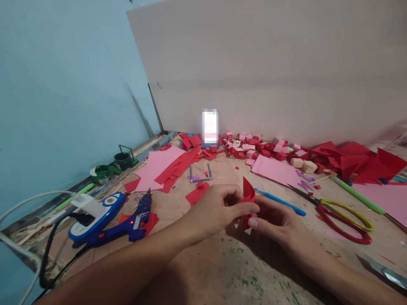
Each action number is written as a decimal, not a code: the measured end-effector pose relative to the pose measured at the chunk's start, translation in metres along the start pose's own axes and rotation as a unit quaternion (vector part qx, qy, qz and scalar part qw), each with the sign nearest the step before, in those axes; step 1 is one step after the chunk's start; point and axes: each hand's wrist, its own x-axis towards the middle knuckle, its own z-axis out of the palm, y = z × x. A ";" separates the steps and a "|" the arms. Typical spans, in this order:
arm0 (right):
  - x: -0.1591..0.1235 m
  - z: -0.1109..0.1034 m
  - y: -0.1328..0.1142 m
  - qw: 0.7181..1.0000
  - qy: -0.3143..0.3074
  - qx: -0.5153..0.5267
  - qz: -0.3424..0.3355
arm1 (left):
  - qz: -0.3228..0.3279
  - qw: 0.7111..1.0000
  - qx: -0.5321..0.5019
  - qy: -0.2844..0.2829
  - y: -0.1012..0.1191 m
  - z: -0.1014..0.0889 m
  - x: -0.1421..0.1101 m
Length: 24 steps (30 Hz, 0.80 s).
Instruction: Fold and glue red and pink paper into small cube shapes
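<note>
A piece of red paper [248, 190] is pinched between both hands above the middle of the table, its upper end curling upright. My left hand [225, 207] grips it from the left with thumb and fingers. From the right, my right hand [278, 220] holds its lower part between thumb and fingers. Whether something is wrapped inside the paper cannot be seen. Just beyond my right hand lies a blue pen-like tool [281, 201]. Left of my hands, a red paper scrap [194, 195] lies flat with a small red piece on it.
A blue glue gun [140, 218] rests beside a blue power strip [97, 216] with cables at left. Scissors [337, 216] and a knife blade [384, 273] lie at right. Pink paper [159, 169], small wrapped cubes [251, 146] and a lit phone [210, 126] are farther back.
</note>
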 end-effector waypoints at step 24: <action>0.000 -0.001 0.005 0.992 0.064 0.100 0.037 | 0.015 0.997 -0.045 0.057 -0.008 -0.001 0.003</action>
